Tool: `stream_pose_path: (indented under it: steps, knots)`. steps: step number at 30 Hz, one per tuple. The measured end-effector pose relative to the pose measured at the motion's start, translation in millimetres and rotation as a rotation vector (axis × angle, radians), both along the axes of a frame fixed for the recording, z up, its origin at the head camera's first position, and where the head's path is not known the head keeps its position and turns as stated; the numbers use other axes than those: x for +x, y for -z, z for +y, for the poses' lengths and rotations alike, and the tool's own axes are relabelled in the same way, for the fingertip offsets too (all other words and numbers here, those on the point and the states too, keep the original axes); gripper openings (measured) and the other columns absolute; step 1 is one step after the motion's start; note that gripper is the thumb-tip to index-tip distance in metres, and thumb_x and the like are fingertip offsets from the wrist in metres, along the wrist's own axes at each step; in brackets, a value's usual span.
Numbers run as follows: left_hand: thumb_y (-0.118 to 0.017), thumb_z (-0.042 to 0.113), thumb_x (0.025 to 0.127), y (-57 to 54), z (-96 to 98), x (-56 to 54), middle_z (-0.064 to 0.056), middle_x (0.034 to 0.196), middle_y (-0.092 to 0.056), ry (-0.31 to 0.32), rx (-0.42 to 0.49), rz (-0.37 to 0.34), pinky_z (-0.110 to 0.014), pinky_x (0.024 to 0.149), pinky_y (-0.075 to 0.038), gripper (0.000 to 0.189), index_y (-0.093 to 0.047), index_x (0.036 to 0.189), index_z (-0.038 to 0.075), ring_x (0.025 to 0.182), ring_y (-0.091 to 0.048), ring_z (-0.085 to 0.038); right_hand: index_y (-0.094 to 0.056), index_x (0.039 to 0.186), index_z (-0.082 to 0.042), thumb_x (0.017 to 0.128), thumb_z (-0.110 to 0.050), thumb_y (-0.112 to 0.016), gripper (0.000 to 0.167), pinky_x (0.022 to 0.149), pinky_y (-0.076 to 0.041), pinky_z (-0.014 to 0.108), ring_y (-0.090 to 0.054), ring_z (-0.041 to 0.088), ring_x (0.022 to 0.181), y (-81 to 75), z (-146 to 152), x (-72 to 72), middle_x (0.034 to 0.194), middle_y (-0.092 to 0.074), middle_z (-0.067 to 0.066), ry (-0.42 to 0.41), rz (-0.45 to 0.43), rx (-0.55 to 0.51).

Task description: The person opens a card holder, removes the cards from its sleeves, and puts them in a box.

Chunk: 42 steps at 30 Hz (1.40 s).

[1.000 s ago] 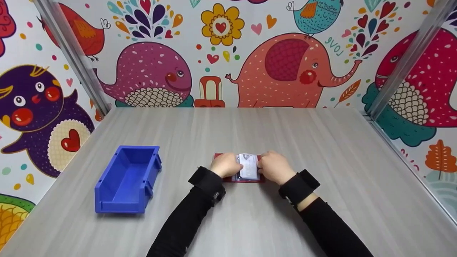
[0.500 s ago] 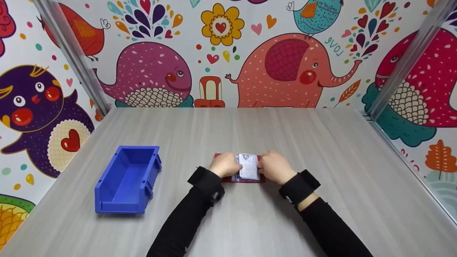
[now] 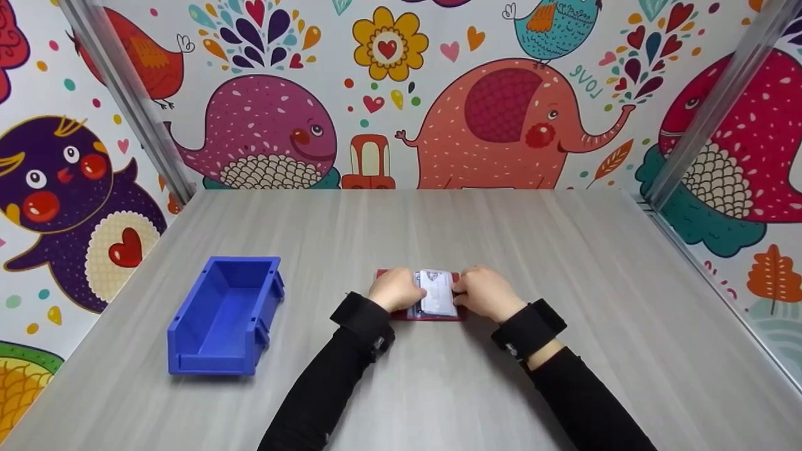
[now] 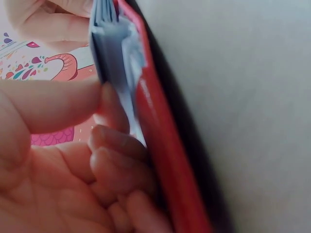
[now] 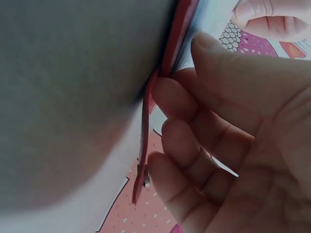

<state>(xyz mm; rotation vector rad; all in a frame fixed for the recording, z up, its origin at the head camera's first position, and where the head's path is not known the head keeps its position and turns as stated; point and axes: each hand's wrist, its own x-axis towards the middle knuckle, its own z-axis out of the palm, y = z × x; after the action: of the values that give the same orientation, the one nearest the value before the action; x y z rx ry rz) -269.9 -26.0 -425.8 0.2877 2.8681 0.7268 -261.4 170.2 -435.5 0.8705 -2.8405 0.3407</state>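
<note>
Red card holder (image 3: pixel 432 318) lies open on grey wood-grain table (image 3: pixel 501 219), just below ctr of head frame, btwn the 2 hands. Stack of clear plastic sleeves (image 4: pixel 112 56) stands up off the cover in L wrist view; pale printed card (image 3: pixel 437 292) on top.

L hand (image 3: pixel 395 290): thumb + index pinched tog. on sleeve edge, other fingers curled close to the red cover. R hand (image 3: pixel 489 294): at holder's R edge, fingers bent, thumb tip by the sleeves, index against base of red strap (image 5: pixel 145 131); can't tell if it truly pinches anything. Strap hangs past cover edge, metal snap (image 5: pixel 146 177) near its end, apart from fingertips or only just touching, unclear.

Blue plastic bin (image 3: pixel 210 364) at L of frame, well apart from holder. Black band on each wrist.

Handling, my read: sleeves look thin + slick, apt to fan or slip; best keep L pinch light but firm, near the edge, so leaves don't buckle. R side: steady cover low, thumb flat, no tugging on strap. Work 1 leaf at a time, fingertips not nails; too hard a pull could crease plastic or drag whole holder along table.
</note>
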Motion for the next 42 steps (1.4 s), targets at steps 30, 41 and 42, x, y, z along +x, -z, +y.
stream_pose_path:
  steps: [30, 41, 42]
  knots:
    - [-0.067, 0.027, 0.089, 2.2, 1.0, -2.1, -0.008, 0.086, -0.064, 0.01, -0.012, -0.008, -0.039, 0.076, -0.049, 0.022, -0.067, 0.085, 0.005, 0.074, -0.055, -0.022, -0.07, 0.083, -0.007, 0.077, -0.009, -0.083, 0.014, 0.06, -0.041, 0.033, -0.045, 0.016, 0.064, -2.0, -0.8, -6.9, 0.073, -0.053, 0.0, -0.076, -0.078, -0.062]
    - [-0.068, 0.027, 0.091, 1.5, -0.6, -2.3, -0.01, 0.093, -0.066, 0.017, -0.007, -0.007, -0.039, 0.079, -0.049, 0.024, -0.069, 0.091, 0.002, 0.079, -0.057, -0.022, -0.077, 0.105, -0.005, 0.079, -0.012, -0.083, 0.027, 0.068, -0.048, 0.04, -0.054, 0.021, 0.073, -2.7, -4.3, -5.1, 0.087, -0.067, 0.007, 0.02, -0.136, -0.043]
    - [-0.067, 0.026, 0.091, 1.4, -1.6, -2.2, -0.011, 0.095, -0.067, 0.019, 0.001, -0.006, -0.039, 0.08, -0.049, 0.025, -0.069, 0.091, 0.001, 0.08, -0.058, -0.023, -0.077, 0.106, -0.005, 0.079, -0.013, -0.083, 0.029, 0.069, -0.048, 0.041, -0.054, 0.021, 0.073, -2.7, -4.7, -4.9, 0.088, -0.068, 0.008, 0.024, -0.141, -0.042]
